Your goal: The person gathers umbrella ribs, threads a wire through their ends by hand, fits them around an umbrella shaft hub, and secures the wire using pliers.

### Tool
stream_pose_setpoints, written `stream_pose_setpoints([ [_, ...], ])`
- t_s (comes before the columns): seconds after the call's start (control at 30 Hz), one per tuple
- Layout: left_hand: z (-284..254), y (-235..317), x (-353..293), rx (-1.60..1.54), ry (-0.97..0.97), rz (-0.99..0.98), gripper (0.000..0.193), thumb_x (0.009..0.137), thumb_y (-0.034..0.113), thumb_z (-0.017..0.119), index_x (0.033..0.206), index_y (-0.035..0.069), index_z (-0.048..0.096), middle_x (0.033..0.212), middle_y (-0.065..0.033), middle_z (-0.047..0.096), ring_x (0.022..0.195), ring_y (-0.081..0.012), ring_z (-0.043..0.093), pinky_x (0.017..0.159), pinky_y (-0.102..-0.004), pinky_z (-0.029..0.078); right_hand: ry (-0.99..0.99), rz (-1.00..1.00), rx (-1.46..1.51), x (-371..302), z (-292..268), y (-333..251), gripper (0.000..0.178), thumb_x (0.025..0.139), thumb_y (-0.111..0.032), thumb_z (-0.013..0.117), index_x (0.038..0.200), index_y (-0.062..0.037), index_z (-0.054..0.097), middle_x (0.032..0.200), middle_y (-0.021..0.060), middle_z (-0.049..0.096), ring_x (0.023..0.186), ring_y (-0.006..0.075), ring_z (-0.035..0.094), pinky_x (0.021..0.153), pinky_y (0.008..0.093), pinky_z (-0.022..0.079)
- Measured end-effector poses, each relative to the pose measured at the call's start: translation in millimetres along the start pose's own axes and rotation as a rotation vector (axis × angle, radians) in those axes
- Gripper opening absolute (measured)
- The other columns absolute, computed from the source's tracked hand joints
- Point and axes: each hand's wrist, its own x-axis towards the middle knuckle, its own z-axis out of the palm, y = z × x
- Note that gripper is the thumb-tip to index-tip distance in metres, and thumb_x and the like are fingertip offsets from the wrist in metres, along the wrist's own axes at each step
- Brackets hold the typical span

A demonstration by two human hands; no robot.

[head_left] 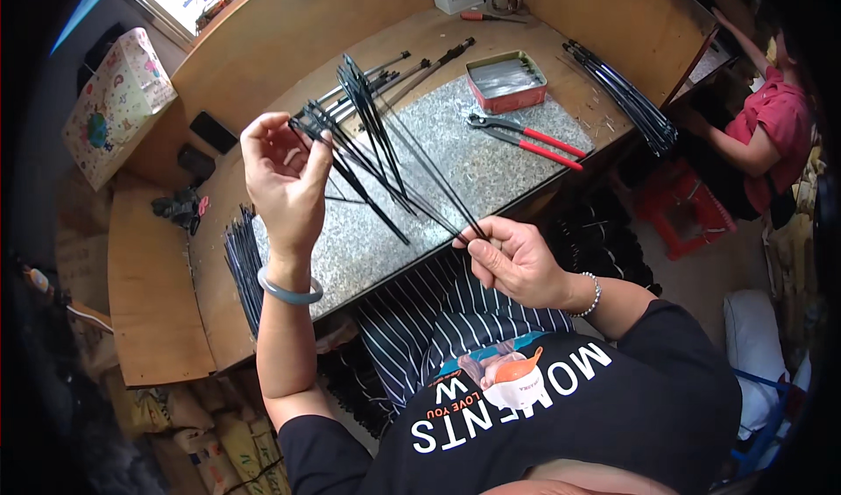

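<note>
In front of me my left hand is raised over the grey speckled slab, thumb and fingertips pinching the dark hinged end of a bunch of thin black umbrella ribs. The ribs fan out from there and hang down over the slab. Lower and to the right, my right hand is closed on the near ends of a few long ribs, which slant up to the far left. Pincers with red handles lie on the slab, beyond my right hand. An open red tin holding thin pieces stands just behind them.
Metal rods lie at the slab's back edge. Bundled black ribs rest on the bench at the right and left. A screwdriver and mug are at the back. A co-worker in pink sits right, near a red stool.
</note>
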Motion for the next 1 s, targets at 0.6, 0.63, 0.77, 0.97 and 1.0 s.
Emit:
stream_pose_setpoints([
  [0.6, 2, -15, 3, -0.007, -0.047, 0.061, 0.034, 0.080, -0.011, 0.057, 0.110, 0.000, 0.045, 0.102, -0.0108, 0.056, 0.093, -0.0186, 0.059, 0.078, -0.0276, 0.050, -0.032, -0.076, -0.099, 2, -4, -1, 0.026, 0.094, -0.010, 0.045, 0.116, 0.0038, 0.046, 0.069, -0.0004, 0.050, 0.064, 0.0047, 0.048, 0.062, 0.0200, 0.042],
  [0.63, -11, -20, 3, -0.063, -0.103, 0.108, 0.034, 0.081, -0.009, 0.056, 0.111, 0.000, 0.043, 0.105, -0.0128, 0.055, 0.098, -0.0198, 0.057, 0.082, -0.0293, 0.048, -0.058, -0.070, -0.092, 2, 0, -5, 0.026, 0.094, -0.011, 0.045, 0.115, 0.0035, 0.047, 0.068, -0.0003, 0.050, 0.063, 0.0046, 0.047, 0.061, 0.0200, 0.042],
  [0.77, 5, -13, -1, -0.130, -0.190, 0.132, 0.047, 0.081, -0.003, 0.058, 0.121, 0.002, 0.036, 0.117, -0.0174, 0.050, 0.109, -0.0228, 0.050, 0.093, -0.0332, 0.039, -0.018, -0.117, -0.073, -4, -6, -13, 0.025, 0.094, -0.013, 0.045, 0.114, 0.0029, 0.047, 0.065, -0.0002, 0.048, 0.060, 0.0055, 0.046, 0.058, 0.0207, 0.040],
  [0.97, 25, 10, 3, 0.395, -0.041, 0.317, 0.061, 0.078, -0.002, 0.061, 0.131, 0.004, 0.032, 0.125, -0.0118, 0.047, 0.113, -0.0237, 0.048, 0.100, -0.0345, 0.032, -0.116, -0.197, -0.091, -11, -16, -1, 0.027, 0.093, -0.013, 0.046, 0.116, 0.0016, 0.045, 0.066, 0.0007, 0.049, 0.055, 0.0060, 0.045, 0.051, 0.0202, 0.040],
  [1.0, 27, 12, 5, 0.303, -0.042, 0.256, 0.064, 0.077, -0.001, 0.063, 0.133, 0.004, 0.031, 0.126, -0.0111, 0.046, 0.112, -0.0235, 0.048, 0.100, -0.0347, 0.032, -0.142, -0.186, -0.082, -10, -15, -1, 0.027, 0.093, -0.013, 0.046, 0.116, 0.0016, 0.045, 0.066, 0.0007, 0.049, 0.055, 0.0060, 0.045, 0.051, 0.0202, 0.040],
])
